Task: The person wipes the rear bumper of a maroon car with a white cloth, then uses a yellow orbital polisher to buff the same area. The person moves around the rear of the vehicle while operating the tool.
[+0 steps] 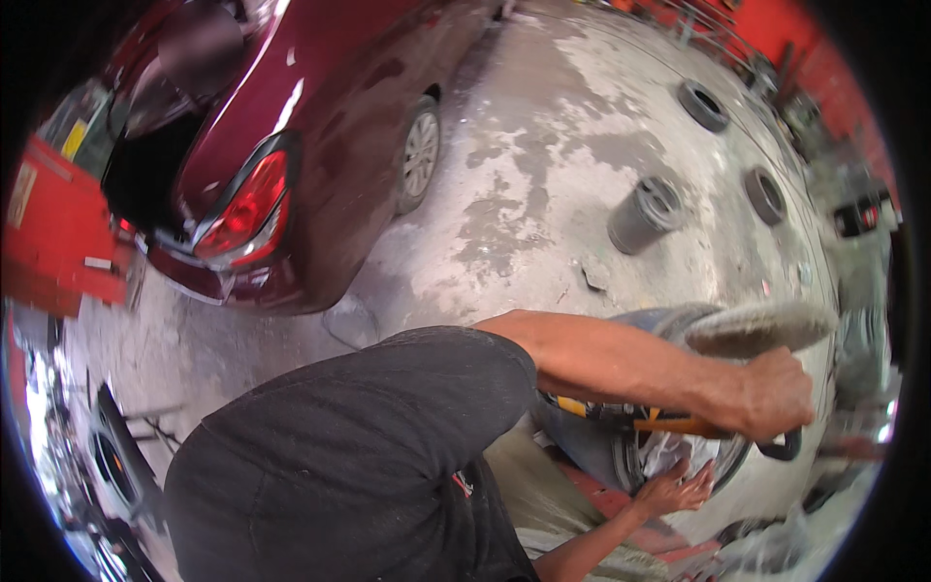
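Observation:
My left hand [779,393] reaches across to the right and is closed in a fist at a yellow-and-black power tool [679,424]. The tool looks like a polisher; a black loop-shaped handle [784,446] shows just below the fist. Behind my forearm is a round, pale, fuzzy pad [761,328]; where it joins the tool is hidden. Lower down, my right hand [676,491] is open, its fingers spread. It is beside crumpled whitish material [669,452] within the rim of a dark round thing [582,446], perhaps a drum or wheel. My forearm hides part of it.
A dark red car [359,126] with its trunk open stands at the upper left. A grey cylinder [644,215] and two loose tyres [703,106] [765,196] are on the stained concrete floor. Red cabinets [63,228] line the left; a person [199,58] is beyond the car.

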The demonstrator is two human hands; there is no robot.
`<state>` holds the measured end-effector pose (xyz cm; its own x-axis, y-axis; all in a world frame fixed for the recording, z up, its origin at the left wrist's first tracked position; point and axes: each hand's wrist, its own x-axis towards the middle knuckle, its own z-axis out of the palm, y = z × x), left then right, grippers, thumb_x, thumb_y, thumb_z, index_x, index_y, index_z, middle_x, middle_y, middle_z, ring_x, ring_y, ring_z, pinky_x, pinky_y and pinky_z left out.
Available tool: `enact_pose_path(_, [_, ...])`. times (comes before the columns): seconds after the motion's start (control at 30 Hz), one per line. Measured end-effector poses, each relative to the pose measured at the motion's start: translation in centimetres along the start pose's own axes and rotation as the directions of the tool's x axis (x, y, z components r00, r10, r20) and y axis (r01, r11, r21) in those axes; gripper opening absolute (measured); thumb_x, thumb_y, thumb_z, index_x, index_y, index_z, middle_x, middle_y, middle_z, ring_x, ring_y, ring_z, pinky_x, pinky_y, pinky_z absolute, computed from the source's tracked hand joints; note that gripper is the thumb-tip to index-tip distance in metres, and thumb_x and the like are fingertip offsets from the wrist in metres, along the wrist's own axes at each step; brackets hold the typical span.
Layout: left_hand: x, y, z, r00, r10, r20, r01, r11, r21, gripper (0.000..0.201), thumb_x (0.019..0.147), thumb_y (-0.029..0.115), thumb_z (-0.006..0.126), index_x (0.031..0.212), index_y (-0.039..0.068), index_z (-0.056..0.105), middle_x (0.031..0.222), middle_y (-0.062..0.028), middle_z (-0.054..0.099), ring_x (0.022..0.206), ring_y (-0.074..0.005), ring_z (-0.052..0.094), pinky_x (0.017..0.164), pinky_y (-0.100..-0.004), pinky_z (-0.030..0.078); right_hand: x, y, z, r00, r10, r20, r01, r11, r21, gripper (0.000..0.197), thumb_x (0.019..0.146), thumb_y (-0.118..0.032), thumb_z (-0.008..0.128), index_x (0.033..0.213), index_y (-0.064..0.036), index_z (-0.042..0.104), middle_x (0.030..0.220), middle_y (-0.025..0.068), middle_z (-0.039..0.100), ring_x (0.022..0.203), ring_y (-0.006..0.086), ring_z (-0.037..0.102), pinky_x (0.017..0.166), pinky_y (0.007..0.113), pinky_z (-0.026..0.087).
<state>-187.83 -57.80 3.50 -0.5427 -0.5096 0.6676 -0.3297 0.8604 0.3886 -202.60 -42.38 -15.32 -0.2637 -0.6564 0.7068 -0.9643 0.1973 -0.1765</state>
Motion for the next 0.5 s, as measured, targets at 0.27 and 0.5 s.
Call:
enact_pose_path(0.27, [-11.3, 3.4, -16.2, 0.909, -0.204, -0.364, 0.162, 0.976, -0.144, 0.015, 0.058, 0.014, 0.069, 0.069, 0.008, 0.062, 0.061, -0.0145, 0.063, 0.063, -0.0382, 0.066, 0.055, -0.0507, 0.051, -10.6, -13.2, -1.0, 0.575, -0.511, 0.639, -0.817, -0.399, 0.416, 0.106, 0.076, -0.073, 0.070, 0.153, -0.0100, 0.032, 0.149, 0.0161, 0.042, 0.132, 0.0351, 0.045, 0.110, 0.058, 0.033])
enact_pose_path(0.5, [-27.5, 4.7, -28.2, 0.706, -0.335, -0.624, 0.325, 0.936, -0.135, 0.014, 0.062, 0.009, 0.070, 0.070, 0.006, 0.059, 0.061, -0.0144, 0.060, 0.062, -0.0377, 0.064, 0.056, -0.0472, 0.048, -18.0, -25.5, -5.6, 0.264, -0.750, 0.606, -0.964, -0.216, 0.153, 0.110, 0.059, -0.067, 0.086, 0.140, -0.0065, 0.043, 0.108, 0.0122, 0.061, 0.096, 0.0287, 0.062, 0.078, 0.046, 0.052])
